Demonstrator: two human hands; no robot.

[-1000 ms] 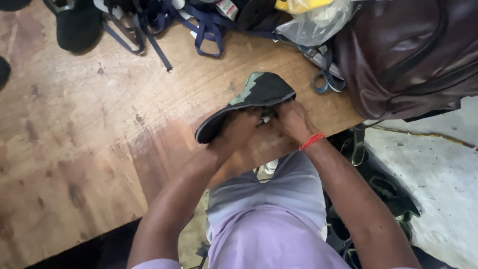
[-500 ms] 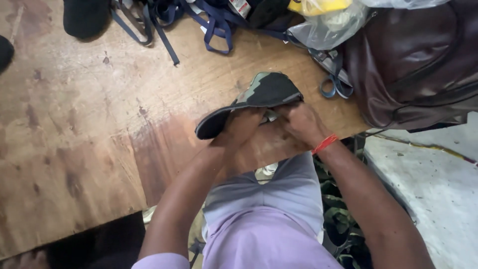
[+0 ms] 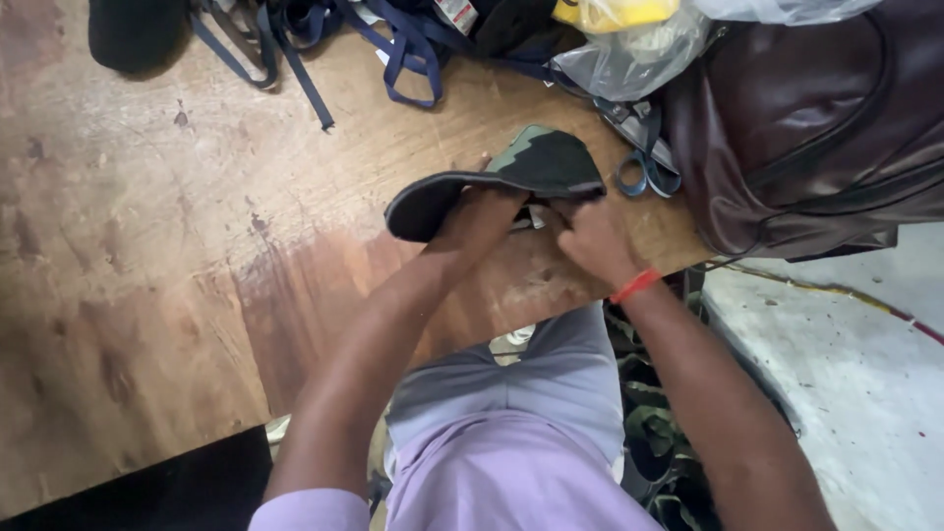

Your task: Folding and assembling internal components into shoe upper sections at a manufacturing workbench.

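Note:
Both my hands hold a dark shoe with a black sole and green upper, tipped on its side above the wooden table. My left hand grips it from beneath near the middle of the sole. My right hand, with a red band at the wrist, grips the upper end of the shoe. My fingertips are hidden inside or behind the shoe.
A brown leather bag sits at the right end of the table. Beside it lie scissors with blue handles, a clear plastic bag, navy straps and another black shoe at the far left.
The view has shifted slightly, so the table items sit higher in frame. My hands stay on the shoe, which has barely turned.

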